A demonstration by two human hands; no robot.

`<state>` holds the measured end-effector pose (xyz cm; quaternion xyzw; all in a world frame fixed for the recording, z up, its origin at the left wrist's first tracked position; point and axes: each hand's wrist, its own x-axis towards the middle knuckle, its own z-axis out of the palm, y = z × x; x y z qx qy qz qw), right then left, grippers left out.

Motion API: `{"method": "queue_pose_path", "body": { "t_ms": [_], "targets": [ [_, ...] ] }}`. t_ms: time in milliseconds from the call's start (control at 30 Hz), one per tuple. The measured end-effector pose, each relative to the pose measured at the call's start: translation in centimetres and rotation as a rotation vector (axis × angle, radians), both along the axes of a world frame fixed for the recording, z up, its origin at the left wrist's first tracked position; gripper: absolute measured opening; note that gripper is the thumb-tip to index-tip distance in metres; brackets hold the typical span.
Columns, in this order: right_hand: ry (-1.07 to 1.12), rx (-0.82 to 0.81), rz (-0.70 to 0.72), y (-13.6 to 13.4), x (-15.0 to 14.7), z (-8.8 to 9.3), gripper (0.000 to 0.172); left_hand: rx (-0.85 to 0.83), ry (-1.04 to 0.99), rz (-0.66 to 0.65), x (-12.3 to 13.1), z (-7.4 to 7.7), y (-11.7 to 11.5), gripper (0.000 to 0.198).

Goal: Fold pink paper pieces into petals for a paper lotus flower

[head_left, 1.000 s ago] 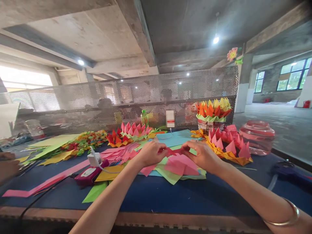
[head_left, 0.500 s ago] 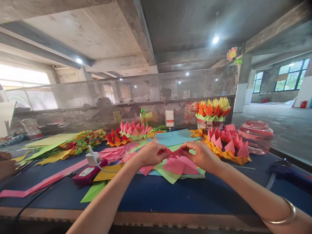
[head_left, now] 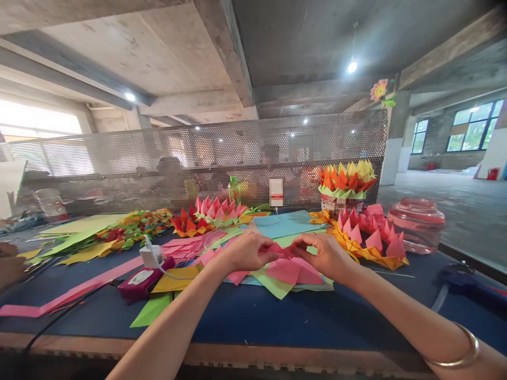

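Observation:
A small piece of red-pink paper (head_left: 280, 250) is pinched between my two hands above the table. My left hand (head_left: 249, 250) grips its left end between thumb and fingers. On the right end, the thumb and fingers of my right hand (head_left: 317, 250) are closed. How the paper is folded is partly hidden by my fingertips. Just beneath lie loose pink paper sheets (head_left: 295, 272) on top of a light green sheet (head_left: 277, 287). Close to my right hand is a ring of pink and orange folded-paper points (head_left: 374, 240).
A magenta power strip (head_left: 138, 282) with a white charger (head_left: 151, 257) sits at left. Behind stand a red and pink paper flower (head_left: 219, 208), a layered paper flower (head_left: 346, 179) and a perforated screen (head_left: 237, 142). A clear jar (head_left: 418, 224) is at right. Another person's hand (head_left: 10, 264) shows far left.
My hands have drawn slightly closer together, and the paper between them looks more bunched. The view has shifted a little; the things on the table stay put.

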<state>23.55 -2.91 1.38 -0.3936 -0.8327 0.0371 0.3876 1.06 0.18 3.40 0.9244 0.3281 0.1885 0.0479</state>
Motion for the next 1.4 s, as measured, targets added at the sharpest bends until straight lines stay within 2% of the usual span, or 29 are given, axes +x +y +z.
{"method": "queue_pose_path", "body": {
  "t_ms": [967,1400],
  "targets": [
    [0.006,-0.101,0.039,-0.29,-0.09,0.38,0.012,0.041,-0.099,-0.056,0.16,-0.38,0.03,0.037],
    [-0.031,-0.08,0.026,0.0,0.03,0.11,0.014,0.089,-0.087,-0.015,0.38,-0.62,0.15,0.037]
  ]
}}
